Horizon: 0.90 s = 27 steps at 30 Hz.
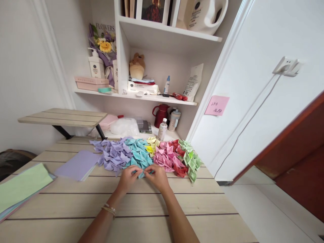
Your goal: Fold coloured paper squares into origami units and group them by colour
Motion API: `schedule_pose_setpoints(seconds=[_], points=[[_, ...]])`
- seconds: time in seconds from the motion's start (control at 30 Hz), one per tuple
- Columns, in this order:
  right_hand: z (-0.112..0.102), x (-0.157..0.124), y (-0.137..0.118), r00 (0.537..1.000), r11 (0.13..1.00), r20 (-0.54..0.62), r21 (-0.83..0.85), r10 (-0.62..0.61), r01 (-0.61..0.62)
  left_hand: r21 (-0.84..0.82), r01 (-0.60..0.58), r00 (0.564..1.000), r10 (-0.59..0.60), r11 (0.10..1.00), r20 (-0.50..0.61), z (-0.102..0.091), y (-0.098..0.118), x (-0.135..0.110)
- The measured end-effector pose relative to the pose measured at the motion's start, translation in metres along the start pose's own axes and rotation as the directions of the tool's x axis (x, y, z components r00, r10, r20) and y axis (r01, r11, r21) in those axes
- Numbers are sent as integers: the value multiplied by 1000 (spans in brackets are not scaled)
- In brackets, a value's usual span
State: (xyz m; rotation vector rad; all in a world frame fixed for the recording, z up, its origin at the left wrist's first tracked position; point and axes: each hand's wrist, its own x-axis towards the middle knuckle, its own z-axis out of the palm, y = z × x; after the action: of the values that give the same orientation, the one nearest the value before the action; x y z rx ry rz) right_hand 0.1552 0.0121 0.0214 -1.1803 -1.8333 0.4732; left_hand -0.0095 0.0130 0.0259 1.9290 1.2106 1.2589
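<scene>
The blue folded paper [141,175], at the near edge of the blue pile [140,154], is probably very light, stiff at its creases but easy to crush, so a soft pinch on the folded edges should suit it. It is between the fingertips of the left hand [128,179] and the right hand [158,177]; each thumb and forefinger come close together, but I cannot tell whether they clamp it. Purple pieces [115,155] and pink pieces [165,156] lie to either side on the table [121,207].
</scene>
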Motion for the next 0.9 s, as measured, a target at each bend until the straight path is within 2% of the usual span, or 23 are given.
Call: schedule_pose_setpoints(seconds=[0.27,0.4,0.5,0.63,0.73,0.9], points=[[-3,-1,-3,999,986,25,-162,-43,46,66,-73,993,66,995,98,0,-11,1],[-3,-2,-9,998,971,43,-234,-34,43,87,-76,992,67,993,105,1,-10,1],[-3,-2,-13,999,969,31,-249,12,-4,79,-56,995,49,995,83,1,-7,-1],[-3,-2,-13,997,986,42,-159,65,-57,17,-7,999,6,1000,39,1,-4,-1],[1,-2,-12,995,996,50,-25,90,-89,-84,60,998,-63,995,-31,3,-3,-1],[15,-3,-13,988,952,55,266,143,-152,-339,161,958,-229,927,-172,12,-5,-1]])
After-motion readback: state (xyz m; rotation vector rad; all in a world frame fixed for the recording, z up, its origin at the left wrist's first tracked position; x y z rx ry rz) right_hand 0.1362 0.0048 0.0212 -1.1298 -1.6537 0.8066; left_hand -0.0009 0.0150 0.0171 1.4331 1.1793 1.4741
